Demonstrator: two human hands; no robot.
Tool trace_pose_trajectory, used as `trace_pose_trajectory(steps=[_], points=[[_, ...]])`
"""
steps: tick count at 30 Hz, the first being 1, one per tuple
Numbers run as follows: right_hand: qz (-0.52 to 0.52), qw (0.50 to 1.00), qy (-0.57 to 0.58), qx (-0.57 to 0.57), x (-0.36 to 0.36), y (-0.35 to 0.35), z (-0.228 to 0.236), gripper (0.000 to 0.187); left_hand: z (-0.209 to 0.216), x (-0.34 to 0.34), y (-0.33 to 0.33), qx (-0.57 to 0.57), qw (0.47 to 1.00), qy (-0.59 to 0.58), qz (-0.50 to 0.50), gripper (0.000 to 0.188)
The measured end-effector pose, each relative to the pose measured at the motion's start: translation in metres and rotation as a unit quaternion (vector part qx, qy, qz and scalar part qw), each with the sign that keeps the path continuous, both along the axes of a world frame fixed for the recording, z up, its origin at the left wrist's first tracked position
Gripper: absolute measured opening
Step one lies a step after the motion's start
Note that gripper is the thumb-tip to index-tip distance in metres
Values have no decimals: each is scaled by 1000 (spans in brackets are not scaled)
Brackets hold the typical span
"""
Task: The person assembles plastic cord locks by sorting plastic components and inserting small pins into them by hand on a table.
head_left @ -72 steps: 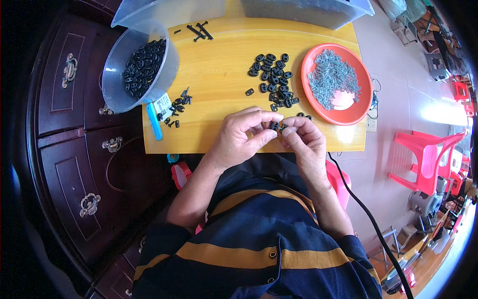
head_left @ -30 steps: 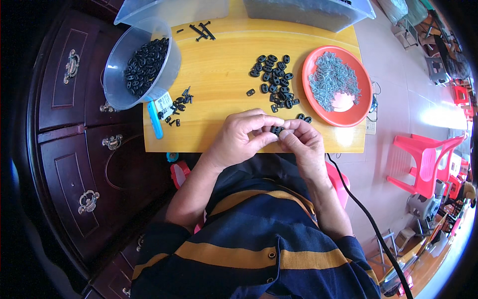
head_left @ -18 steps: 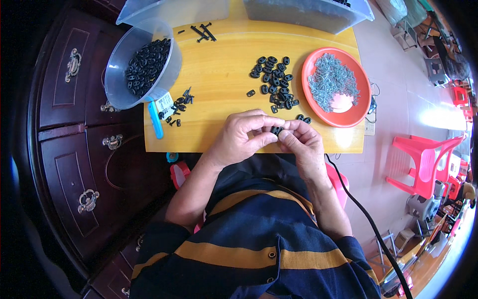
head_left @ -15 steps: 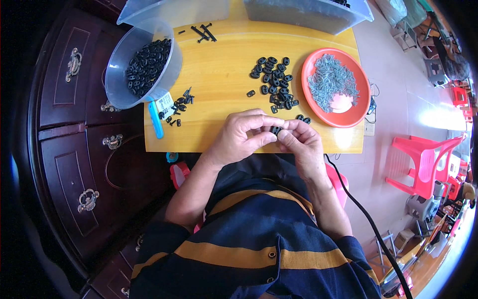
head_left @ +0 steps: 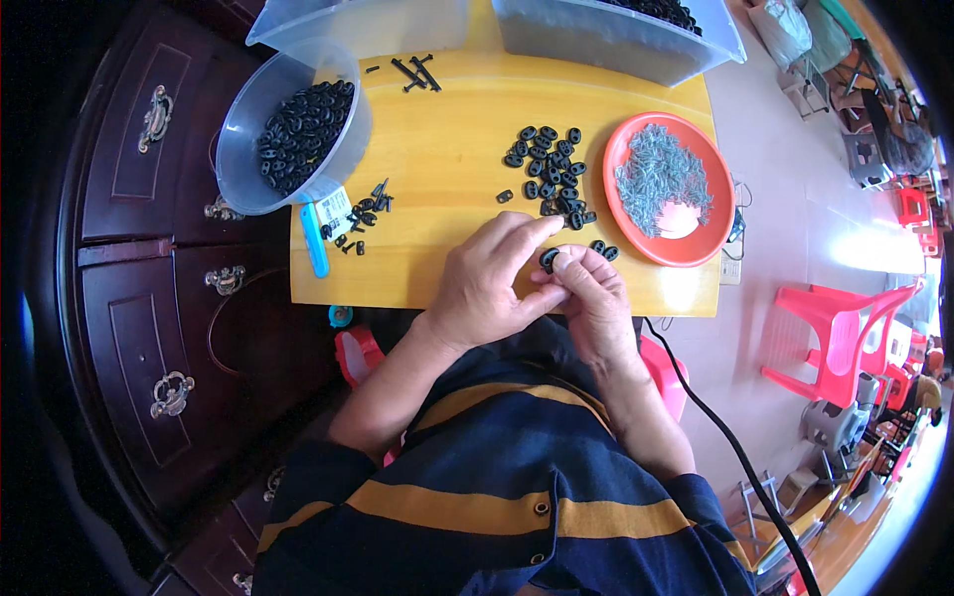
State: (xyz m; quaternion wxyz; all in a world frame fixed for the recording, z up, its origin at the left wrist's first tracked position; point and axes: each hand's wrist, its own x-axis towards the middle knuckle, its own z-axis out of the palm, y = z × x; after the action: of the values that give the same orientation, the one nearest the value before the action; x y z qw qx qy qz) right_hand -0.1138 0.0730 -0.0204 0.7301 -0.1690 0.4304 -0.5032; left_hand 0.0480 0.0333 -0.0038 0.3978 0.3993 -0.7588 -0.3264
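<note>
Unchanged since earlier: left hand (head_left: 487,283) and right hand (head_left: 586,293) pinch one small black oval part (head_left: 549,258) together, nearer the person than the loose black pile (head_left: 547,169); orange plate (head_left: 717,223) right of the pile

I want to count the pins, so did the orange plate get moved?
No. The orange plate sits at the same right end of the yellow table, beside the loose pile of black pieces, just as before.

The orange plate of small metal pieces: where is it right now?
In the head view, the orange plate sits on the yellow table's right side, just right of the loose black parts, beyond the right hand.
</note>
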Motion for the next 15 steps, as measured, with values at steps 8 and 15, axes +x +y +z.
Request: trace_pose_trajectory(steps=[8, 15], points=[[-30, 994, -103, 24, 9, 3, -6, 17, -8, 0, 1, -92, 992, -64, 49, 35], [-40, 991, -121, 40, 6, 2, -10, 18, -12, 0, 1, -50, 998, -17, 32, 31]])
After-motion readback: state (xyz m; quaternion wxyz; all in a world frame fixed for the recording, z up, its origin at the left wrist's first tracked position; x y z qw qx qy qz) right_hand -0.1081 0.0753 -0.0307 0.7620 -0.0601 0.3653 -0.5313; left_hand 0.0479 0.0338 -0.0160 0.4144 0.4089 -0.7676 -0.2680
